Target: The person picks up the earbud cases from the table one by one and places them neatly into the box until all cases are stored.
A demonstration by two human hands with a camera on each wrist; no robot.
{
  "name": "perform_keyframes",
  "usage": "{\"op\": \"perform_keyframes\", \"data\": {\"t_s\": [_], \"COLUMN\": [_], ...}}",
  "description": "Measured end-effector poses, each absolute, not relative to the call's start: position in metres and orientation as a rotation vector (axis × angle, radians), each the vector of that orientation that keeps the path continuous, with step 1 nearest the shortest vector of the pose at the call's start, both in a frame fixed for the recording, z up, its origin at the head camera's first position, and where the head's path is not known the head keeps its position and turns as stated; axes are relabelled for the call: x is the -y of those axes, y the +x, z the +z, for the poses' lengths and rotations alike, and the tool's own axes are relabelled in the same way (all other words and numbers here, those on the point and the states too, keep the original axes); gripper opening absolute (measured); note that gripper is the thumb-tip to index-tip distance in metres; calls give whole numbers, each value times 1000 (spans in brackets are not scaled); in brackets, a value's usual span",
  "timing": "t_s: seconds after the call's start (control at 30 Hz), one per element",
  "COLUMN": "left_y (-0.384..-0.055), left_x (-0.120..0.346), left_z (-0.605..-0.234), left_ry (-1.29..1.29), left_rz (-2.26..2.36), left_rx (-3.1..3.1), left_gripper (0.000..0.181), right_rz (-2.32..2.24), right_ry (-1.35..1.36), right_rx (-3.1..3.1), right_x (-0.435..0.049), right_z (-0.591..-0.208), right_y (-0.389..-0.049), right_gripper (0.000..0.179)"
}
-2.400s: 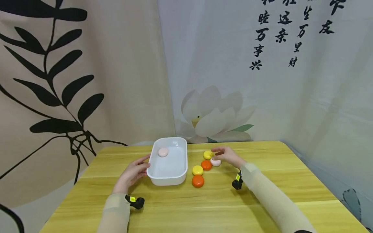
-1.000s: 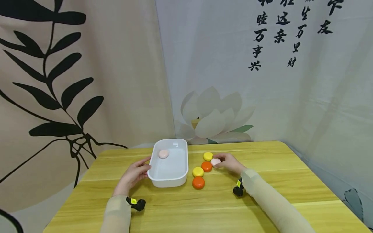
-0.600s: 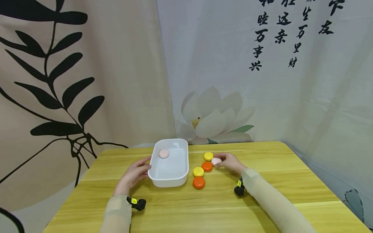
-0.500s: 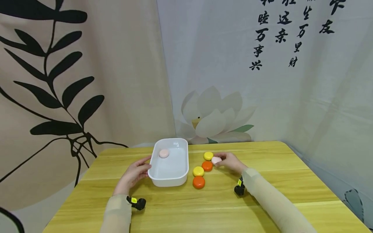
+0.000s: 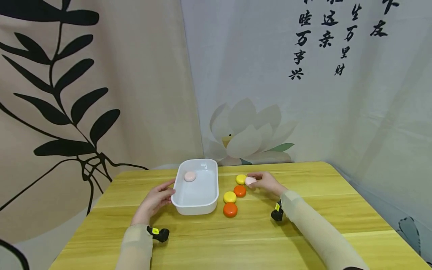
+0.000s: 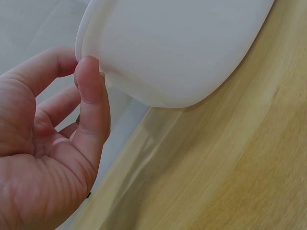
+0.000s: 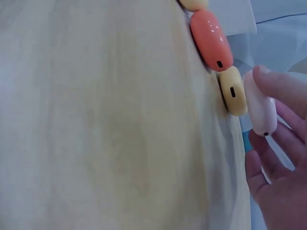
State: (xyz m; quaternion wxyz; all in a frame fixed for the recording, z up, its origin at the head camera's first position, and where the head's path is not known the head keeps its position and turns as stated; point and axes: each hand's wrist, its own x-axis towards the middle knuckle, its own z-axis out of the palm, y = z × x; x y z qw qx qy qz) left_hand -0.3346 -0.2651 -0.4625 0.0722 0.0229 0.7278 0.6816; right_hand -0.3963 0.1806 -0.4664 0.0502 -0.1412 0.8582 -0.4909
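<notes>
My right hand (image 5: 267, 182) pinches a pale pink glossy round disc (image 7: 260, 103) between thumb and fingers; a small dark slot shows in its edge. In the head view it is lifted beside the farther yellow disc (image 5: 241, 179). My left hand (image 5: 153, 201) holds the left edge of a white rectangular tub (image 5: 195, 210), thumb and index finger at the rim in the left wrist view. Inside the tub lies another pale pink disc (image 5: 190, 176). Between tub and right hand are an orange disc (image 5: 240, 191), a nearer yellow disc (image 5: 230, 197) and a nearer orange disc (image 5: 230, 210).
The wooden table (image 5: 209, 243) extends in front of the tub and out to both sides. A cloth backdrop (image 5: 155, 93) with a plant, a flower and black characters hangs behind its far edge. Each wrist bears a small black camera, such as the left one (image 5: 162, 235).
My right hand came down beside the discs, took hold of the pale pink disc and has raised it slightly away from the table. My left hand stays at the tub.
</notes>
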Motion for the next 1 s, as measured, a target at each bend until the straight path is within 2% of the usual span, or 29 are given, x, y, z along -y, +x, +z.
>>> {"op": "perform_keyframes", "data": {"t_s": [0.7, 1.0], "left_y": [-332, -332], "left_x": [264, 265], "left_z": [-462, -461], "left_ry": [52, 52], "left_rz": [2067, 2051], "left_rx": [-2173, -2187], "left_gripper": [59, 58], "right_rz": [-1432, -1412], "right_ry": [-439, -510], "right_rx": [-2691, -2716], "right_x": [-175, -166], "right_z": [-446, -432], "right_y": [-403, -402], "right_gripper": [54, 46]}}
